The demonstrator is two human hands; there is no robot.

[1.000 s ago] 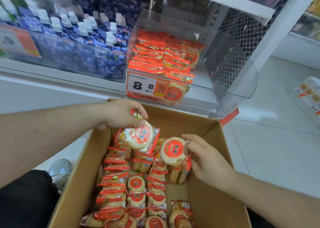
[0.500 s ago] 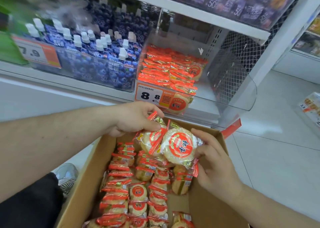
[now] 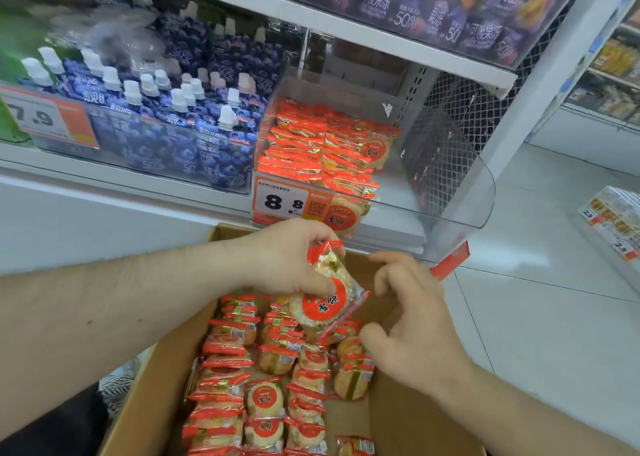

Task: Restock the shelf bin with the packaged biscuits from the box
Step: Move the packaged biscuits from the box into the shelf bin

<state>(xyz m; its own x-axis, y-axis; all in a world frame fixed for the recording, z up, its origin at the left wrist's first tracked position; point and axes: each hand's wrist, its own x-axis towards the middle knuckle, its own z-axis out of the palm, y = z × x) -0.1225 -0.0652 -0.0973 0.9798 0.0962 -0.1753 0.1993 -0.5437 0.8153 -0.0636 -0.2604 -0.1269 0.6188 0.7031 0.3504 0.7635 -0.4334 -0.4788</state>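
At the far left, the shelf (image 3: 121, 178) holds soft blue pouches (image 3: 180, 126) with white screw caps, glossy and crowded behind a clear front panel with a 7.9 price tag (image 3: 45, 119).

My left hand (image 3: 280, 258) is curled around 2 crinkly packets (image 3: 323, 299) of round, pale, bumpy biscuits, each with a red circular label and red sealed ends. My fingers pinch the top edge and my thumb presses on the face of the front one. They hang just above the box, below the bin's front lip.

Beneath them the brown cardboard box (image 3: 152, 396) stands open, with stiff, straight walls. More biscuit packets (image 3: 263, 396) stand in tight rows on its left and middle; a strip of bare cardboard floor shows at the right.

Above, the shelf bin (image 3: 460, 192) is clear rigid plastic with a curved right corner. Its left half is stacked with the same red packets behind an 8.8 price tag (image 3: 287, 202); its right half is bare white shelf, with mesh behind.

My right hand (image 3: 412, 320) holds nothing, fingers loosely bent, just beside the packets over the box's right side.

Smooth pale floor tiles (image 3: 554, 317) lie to the right.
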